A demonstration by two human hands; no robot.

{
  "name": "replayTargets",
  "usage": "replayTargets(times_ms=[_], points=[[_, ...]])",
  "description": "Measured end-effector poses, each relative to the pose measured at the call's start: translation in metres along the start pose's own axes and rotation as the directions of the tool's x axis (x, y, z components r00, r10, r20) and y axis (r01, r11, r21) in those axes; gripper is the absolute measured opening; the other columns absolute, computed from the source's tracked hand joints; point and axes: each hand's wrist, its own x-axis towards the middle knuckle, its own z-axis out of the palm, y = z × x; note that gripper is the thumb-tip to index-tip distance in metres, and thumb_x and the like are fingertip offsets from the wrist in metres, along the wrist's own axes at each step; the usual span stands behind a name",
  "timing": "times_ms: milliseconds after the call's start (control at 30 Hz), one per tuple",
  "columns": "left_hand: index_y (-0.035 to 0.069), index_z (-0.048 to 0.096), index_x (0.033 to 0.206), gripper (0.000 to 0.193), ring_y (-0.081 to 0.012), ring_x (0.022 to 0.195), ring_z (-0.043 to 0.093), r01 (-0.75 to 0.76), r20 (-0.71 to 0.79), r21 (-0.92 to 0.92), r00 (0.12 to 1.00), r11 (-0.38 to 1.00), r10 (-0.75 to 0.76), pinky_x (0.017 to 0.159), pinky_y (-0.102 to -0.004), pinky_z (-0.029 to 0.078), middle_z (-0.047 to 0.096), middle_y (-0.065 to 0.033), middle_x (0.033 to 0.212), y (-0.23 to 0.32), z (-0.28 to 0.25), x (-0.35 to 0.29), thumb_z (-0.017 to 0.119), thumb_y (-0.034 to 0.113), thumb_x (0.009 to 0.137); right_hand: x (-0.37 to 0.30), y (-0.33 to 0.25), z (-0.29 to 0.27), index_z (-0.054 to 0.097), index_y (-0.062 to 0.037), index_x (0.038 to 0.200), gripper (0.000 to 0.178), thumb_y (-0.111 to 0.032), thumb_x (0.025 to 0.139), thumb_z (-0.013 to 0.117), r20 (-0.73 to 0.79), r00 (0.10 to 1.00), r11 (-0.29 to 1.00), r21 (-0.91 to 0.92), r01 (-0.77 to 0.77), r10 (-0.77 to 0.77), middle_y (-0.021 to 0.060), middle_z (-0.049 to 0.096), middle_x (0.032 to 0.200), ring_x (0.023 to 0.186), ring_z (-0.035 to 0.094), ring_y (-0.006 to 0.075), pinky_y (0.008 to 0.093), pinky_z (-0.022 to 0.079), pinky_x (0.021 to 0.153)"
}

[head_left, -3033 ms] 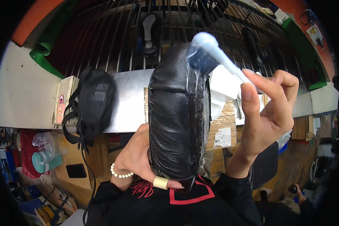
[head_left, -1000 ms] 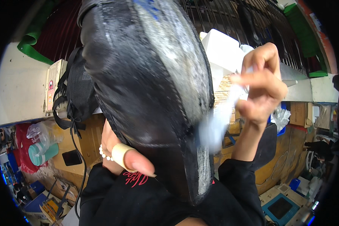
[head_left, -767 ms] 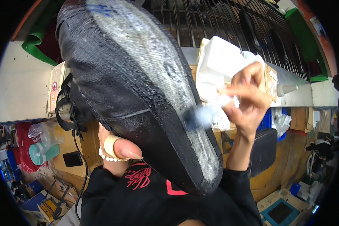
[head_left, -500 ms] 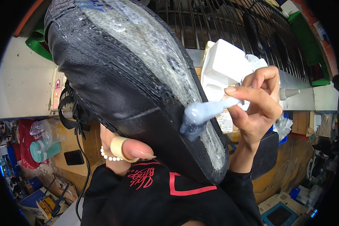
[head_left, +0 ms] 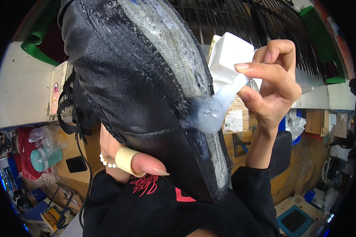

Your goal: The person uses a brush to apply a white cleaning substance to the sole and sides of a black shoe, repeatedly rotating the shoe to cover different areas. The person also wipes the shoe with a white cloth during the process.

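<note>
A black leather shoe upper [head_left: 114, 79], its underside edge showing a grey rough strip [head_left: 174, 47], fills the middle of the view, tilted with its narrow end toward my chest. My left hand [head_left: 134, 162] grips it from the lower left, the thumb wrapped in a beige band and pressed against the leather; the other fingers are mostly hidden. Between thumb and fingertips, my right hand [head_left: 273, 83] pinches the pale handle of a glue brush [head_left: 211, 114]. The brush's wet-looking bristles touch the black leather along the edge of the grey strip.
A white plastic container [head_left: 233, 55] stands behind the brush, before a rack of metal bars [head_left: 201, 19]. Black laces [head_left: 67, 102] hang at the shoe's left. A phone [head_left: 76, 164] and a turquoise container [head_left: 45, 158] lie lower left; a blue crate [head_left: 298, 126] sits at right.
The brush has moved up along the shoe's edge, its handle now steeper. My right hand has risen slightly. The shoe has turned a little, its narrow end shifting left and down.
</note>
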Motion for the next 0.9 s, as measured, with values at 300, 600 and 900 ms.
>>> replayTargets(times_ms=[300, 600, 900], points=[[-0.004, 0.058, 0.132, 0.088, -0.0255, 0.109, 0.067, -0.002, -0.076, -0.081, 0.997, 0.997, -0.004, 0.098, -0.0404, 0.053, 0.068, -0.0118, 0.122, 0.003, -0.007, 0.008, 0.091, 0.049, 0.069, -0.015, 0.010, -0.015, 0.082, -0.0107, 0.087, 0.043, -0.044, 0.063, 0.094, 0.141, 0.990, 0.997, 0.074, 0.019, -0.029, 0.0038, 0.043, 0.100, 0.083, 0.054, 0.0176, 0.0310, 0.042, 0.072], [-0.003, 0.057, 0.133, 0.086, -0.0262, 0.110, 0.066, -0.073, -0.133, -0.164, 0.990, 0.984, 0.052, 0.100, -0.0410, 0.052, 0.068, -0.0121, 0.123, 0.008, -0.019, 0.017, 0.089, 0.048, 0.071, -0.021, 0.007, -0.015, 0.085, -0.0116, 0.090, 0.042, -0.024, 0.051, 0.095, 0.144, 0.989, 0.960, 0.280, -0.023, -0.018, 0.0006, 0.043, 0.089, 0.080, 0.048, 0.0141, 0.0255, 0.036, 0.064], [-0.002, 0.057, 0.134, 0.084, -0.0268, 0.111, 0.066, -0.017, -0.038, -0.053, 0.999, 0.998, 0.015, 0.101, -0.0416, 0.052, 0.067, -0.0124, 0.125, 0.004, -0.008, -0.001, 0.088, 0.047, 0.073, 0.003, 0.006, -0.012, 0.082, -0.0050, 0.093, 0.036, -0.029, 0.068, 0.091, 0.079, 0.997, 1.000, 0.009, 0.013, -0.013, 0.0055, 0.045, 0.103, 0.085, 0.051, 0.0160, 0.0302, 0.044, 0.073]])
